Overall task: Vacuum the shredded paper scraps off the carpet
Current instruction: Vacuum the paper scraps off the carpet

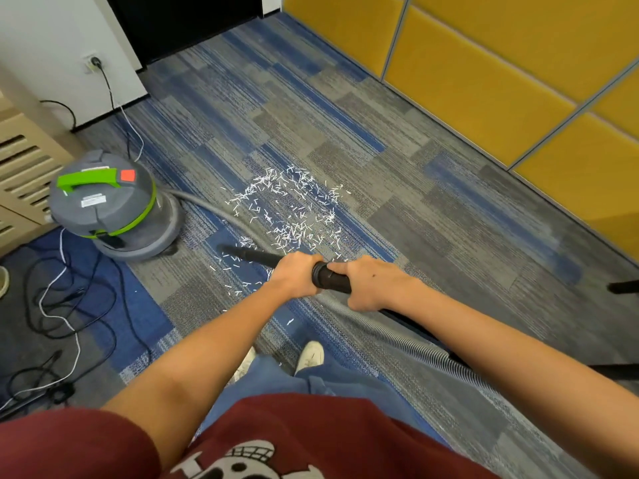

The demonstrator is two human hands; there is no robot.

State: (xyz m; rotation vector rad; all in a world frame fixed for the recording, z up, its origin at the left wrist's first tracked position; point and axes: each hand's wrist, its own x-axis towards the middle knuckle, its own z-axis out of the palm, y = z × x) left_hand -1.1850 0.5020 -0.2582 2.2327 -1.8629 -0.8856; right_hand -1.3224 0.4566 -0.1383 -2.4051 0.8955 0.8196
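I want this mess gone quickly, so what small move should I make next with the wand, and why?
Probably swing the wand away from you, tip first, into the paper scraps. Your left hand and right hand both grip the wand, its tip sits at the scatter's near-left edge, and most scraps lie beyond it.

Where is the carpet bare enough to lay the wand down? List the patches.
Bare carpet runs wide between the paper scraps and the yellow panels, and beyond the scraps toward the dark doorway. Crowded: the strip between the vacuum canister and the scraps, crossed by the hose, and the floor nearer than the canister, tangled with cables.
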